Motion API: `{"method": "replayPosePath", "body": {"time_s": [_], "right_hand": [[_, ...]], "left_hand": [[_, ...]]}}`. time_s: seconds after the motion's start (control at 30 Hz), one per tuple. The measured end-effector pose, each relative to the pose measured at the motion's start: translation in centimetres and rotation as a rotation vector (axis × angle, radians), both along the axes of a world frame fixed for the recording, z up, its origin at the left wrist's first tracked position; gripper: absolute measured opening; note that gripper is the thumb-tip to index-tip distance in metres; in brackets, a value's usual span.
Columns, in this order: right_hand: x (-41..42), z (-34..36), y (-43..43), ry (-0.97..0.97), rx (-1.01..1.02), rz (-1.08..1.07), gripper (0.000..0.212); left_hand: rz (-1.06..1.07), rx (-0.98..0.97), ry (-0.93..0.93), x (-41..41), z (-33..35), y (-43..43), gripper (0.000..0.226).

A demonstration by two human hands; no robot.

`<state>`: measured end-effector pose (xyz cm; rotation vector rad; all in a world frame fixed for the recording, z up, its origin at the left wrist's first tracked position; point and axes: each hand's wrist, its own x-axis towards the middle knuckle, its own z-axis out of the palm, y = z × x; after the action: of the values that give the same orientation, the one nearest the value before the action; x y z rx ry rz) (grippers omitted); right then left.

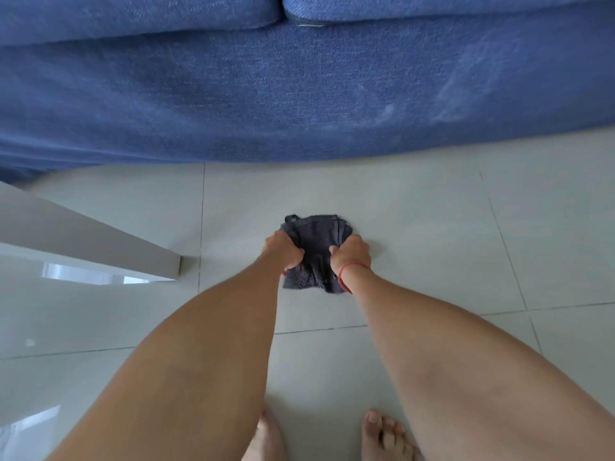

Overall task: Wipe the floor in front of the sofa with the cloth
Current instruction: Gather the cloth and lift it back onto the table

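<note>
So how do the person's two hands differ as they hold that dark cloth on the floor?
The left hand grips the grey cloth at its left side; the right hand grips its right side. The right wrist wears a red string band in plain view; at the left wrist only a sliver of red shows. Both hands are closed on the cloth, pressing it to the pale tiled floor before the blue sofa.

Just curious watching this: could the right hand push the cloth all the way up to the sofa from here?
Probably yes. The right hand grips the cloth, and only bare floor lies between it and the sofa.
</note>
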<state>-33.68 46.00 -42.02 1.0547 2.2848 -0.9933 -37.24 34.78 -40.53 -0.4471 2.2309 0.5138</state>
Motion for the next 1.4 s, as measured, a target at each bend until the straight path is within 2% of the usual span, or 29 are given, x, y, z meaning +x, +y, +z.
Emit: {"method": "replayPosePath", "body": {"time_s": [0.13,0.2,0.3,0.5,0.7,0.8,0.87,0.93,1.03,1.13,1.23,1.33,1.4], "right_hand": [[4.7,0.2,-0.7,-0.071,-0.028,0.042,0.035],[6.6,0.8,-0.9,-0.098,-0.045,0.067,0.037],[7.9,2.7,-0.5,-0.042,-0.109,0.018,0.038],[6.2,12.8,-0.2,0.217,-0.150,0.003,0.026],[5.4,26.8,-1.4,0.512,-0.173,0.073,0.030],[7.0,32.0,-3.1,0.603,-0.178,0.122,0.018],[8.3,34.6,-5.0,0.657,-0.187,0.172,0.004],[9.6,37.0,-7.7,0.698,-0.211,0.220,0.003],[11.9,40.1,-12.9,0.751,-0.258,0.293,0.027],[14.9,42.4,-18.9,0.773,-0.336,0.402,0.031],[17.9,43.8,-24.7,0.766,-0.407,0.530,0.015],[20.6,44.3,-29.6,0.708,-0.434,0.638,0.028],[22.5,43.6,-32.0,0.677,-0.425,0.729,0.018]], "left_hand": [[-0.125,-0.019,-0.120,3.9,0.8,-0.4,0.020],[-0.152,-0.020,-0.122,6.0,1.0,-0.6,0.029],[-0.026,0.042,-0.073,7.9,2.4,-0.7,0.041],[0.252,0.287,0.244,7.7,13.3,-0.6,0.046],[0.418,0.366,0.561,8.7,28.1,-1.2,0.045],[0.454,0.382,0.645,10.8,33.0,-3.1,0.048],[0.461,0.356,0.699,12.5,35.6,-5.1,0.047],[0.479,0.308,0.759,14.1,37.6,-7.8,0.045],[0.533,0.224,0.862,16.9,40.0,-12.8,0.044],[0.638,0.154,0.930,20.4,42.1,-18.7,0.046],[0.753,0.072,0.944,24.4,43.4,-24.8,0.049],[0.798,-0.030,0.920,28.7,43.9,-29.8,0.047],[0.764,-0.087,0.817,31.3,43.4,-32.0,0.044]]}}
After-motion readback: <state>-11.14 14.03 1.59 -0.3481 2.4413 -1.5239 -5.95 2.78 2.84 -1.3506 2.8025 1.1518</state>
